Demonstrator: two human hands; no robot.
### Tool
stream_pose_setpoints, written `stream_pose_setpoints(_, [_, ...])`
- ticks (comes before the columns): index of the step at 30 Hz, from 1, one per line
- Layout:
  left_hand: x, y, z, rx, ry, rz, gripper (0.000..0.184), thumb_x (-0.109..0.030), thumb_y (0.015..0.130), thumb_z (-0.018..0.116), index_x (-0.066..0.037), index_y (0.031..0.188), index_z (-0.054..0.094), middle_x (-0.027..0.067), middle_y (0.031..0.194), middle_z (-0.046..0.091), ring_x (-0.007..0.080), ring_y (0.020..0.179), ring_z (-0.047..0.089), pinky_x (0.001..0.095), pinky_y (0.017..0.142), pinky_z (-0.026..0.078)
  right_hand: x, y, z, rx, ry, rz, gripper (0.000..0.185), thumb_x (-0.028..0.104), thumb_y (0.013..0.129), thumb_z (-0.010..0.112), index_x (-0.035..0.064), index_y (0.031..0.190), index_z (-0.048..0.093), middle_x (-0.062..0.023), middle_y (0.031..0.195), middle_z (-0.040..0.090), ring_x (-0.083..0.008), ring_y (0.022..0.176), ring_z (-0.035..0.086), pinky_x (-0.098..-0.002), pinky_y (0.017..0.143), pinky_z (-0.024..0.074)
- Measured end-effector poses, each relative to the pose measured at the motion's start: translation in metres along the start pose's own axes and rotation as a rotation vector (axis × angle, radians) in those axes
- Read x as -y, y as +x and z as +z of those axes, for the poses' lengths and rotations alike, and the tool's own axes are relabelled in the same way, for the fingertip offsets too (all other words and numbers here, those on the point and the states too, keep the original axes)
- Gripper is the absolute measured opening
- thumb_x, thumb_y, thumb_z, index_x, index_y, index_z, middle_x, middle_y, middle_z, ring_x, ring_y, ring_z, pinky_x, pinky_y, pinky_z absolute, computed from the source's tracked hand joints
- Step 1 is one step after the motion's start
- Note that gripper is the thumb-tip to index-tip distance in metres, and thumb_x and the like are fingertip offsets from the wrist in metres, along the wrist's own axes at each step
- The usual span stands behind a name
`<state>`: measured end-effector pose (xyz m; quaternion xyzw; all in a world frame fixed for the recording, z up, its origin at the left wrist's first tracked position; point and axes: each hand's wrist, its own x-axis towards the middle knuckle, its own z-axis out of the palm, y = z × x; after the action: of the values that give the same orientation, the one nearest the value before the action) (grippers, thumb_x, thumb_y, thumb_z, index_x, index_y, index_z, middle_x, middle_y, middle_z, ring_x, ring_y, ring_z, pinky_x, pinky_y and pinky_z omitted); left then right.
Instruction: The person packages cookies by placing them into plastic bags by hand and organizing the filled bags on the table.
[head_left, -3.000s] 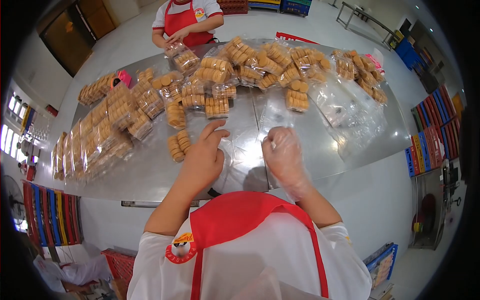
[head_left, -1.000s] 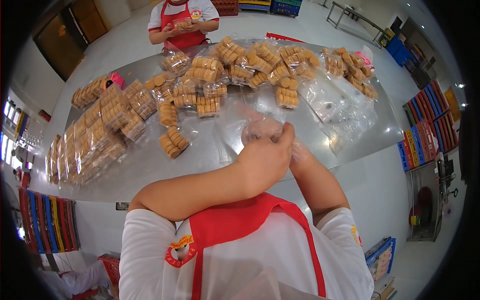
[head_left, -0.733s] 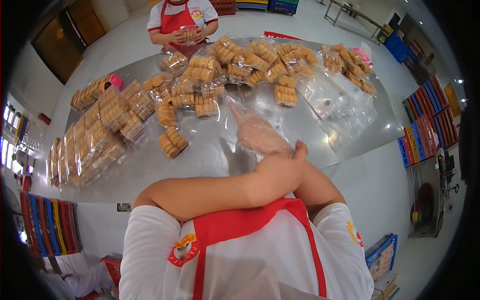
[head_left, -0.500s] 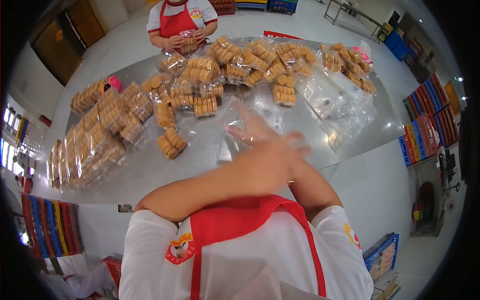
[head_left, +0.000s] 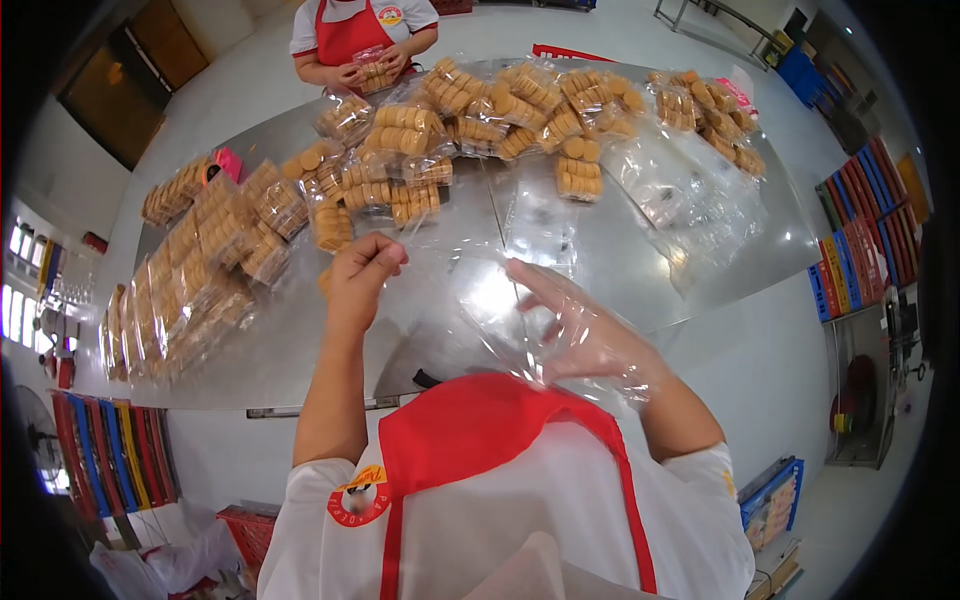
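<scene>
My left hand [head_left: 366, 270] is closed, thumb and fingertips pinching the edge of a clear plastic sheet or bag [head_left: 450, 262] above the metal table. The plastic stretches across to my right hand [head_left: 580, 325], whose fingers are spread inside or behind clear film that reaches the wrist. Just beyond my left hand lie packs of round biscuits [head_left: 413, 203], one partly hidden behind that hand. Another biscuit pack [head_left: 579, 180] stands beyond my right hand, beside flat clear bags [head_left: 690, 195].
Wrapped biscuit packs [head_left: 190, 290] cover the left of the metal table [head_left: 330, 365], and more are heaped along its far side. Across the table a person in a red apron [head_left: 357, 40] holds a biscuit pack. Stacked coloured crates [head_left: 870, 225] stand at the right.
My left hand has moved from over my right wrist to the left, and now pinches plastic. My right hand's fingers have spread. The co-worker's biscuit pack is lower and tilted.
</scene>
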<state>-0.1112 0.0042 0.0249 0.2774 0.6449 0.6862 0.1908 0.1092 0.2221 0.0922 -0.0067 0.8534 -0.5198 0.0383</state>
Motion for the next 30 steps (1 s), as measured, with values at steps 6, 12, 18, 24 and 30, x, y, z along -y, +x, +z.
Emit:
stream_pose_setpoints(6, [0.026, -0.008, 0.038, 0.028, -0.198, -0.059, 0.018, -0.017, 0.096, 0.062, -0.003, 0.086, 0.064, 0.0027, 0.082, 0.064, 0.0100, 0.075, 0.054, 0.0261, 0.072, 0.045, -0.016, -0.001, -0.006, -0.039, -0.158, 0.021, 0.093, 0.031, 0.074, 0.084, 0.0152, 0.152, 0.037, -0.0157, 0.151, 0.040, -0.0301, 0.118, 0.057, -0.0397, 0.091, 0.0539])
stream_pose_setpoints(12, [0.024, -0.010, 0.059, 0.000, -0.181, -0.114, 0.016, -0.018, 0.096, 0.061, -0.007, 0.085, 0.063, -0.0004, 0.075, 0.061, 0.0068, 0.068, 0.051, 0.0220, 0.062, 0.035, -0.006, 0.027, 0.016, -0.142, 0.111, -0.039, 0.089, 0.032, 0.074, 0.085, 0.0083, 0.148, 0.041, -0.0173, 0.147, 0.046, -0.0337, 0.130, 0.050, -0.0406, 0.099, 0.0496])
stream_pose_setpoints(18, [0.041, -0.014, 0.053, 0.021, -0.294, -0.261, 0.018, -0.018, 0.096, 0.061, -0.006, 0.083, 0.061, 0.0003, 0.076, 0.061, 0.0083, 0.065, 0.051, 0.0237, 0.060, 0.038, -0.037, 0.048, 0.026, -0.204, -0.128, -0.231, 0.086, 0.026, 0.076, 0.085, 0.0088, 0.148, 0.042, -0.0180, 0.141, 0.050, -0.0301, 0.126, 0.053, -0.0397, 0.092, 0.0538])
stream_pose_setpoints(24, [0.060, -0.024, 0.047, 0.054, -0.542, -0.342, 0.013, -0.012, 0.097, 0.057, -0.001, 0.098, 0.063, 0.0021, 0.080, 0.060, 0.0113, 0.071, 0.056, 0.0243, 0.066, 0.044, -0.056, 0.075, 0.021, 0.002, 0.134, 0.240, 0.081, 0.016, 0.077, 0.083, 0.0114, 0.147, 0.043, -0.0139, 0.144, 0.047, -0.0257, 0.125, 0.054, -0.0379, 0.092, 0.0561])
stream_pose_setpoints(30, [0.077, -0.024, 0.047, -0.184, -0.571, -0.357, 0.023, -0.001, 0.093, 0.056, -0.002, 0.116, 0.059, 0.0040, 0.086, 0.059, 0.0148, 0.080, 0.060, 0.0283, 0.070, 0.050, -0.062, 0.062, 0.046, -0.160, 0.207, 0.077, 0.061, 0.018, 0.080, 0.081, 0.0022, 0.133, 0.057, -0.0138, 0.130, 0.060, -0.0250, 0.098, 0.065, -0.0392, 0.086, 0.0542])
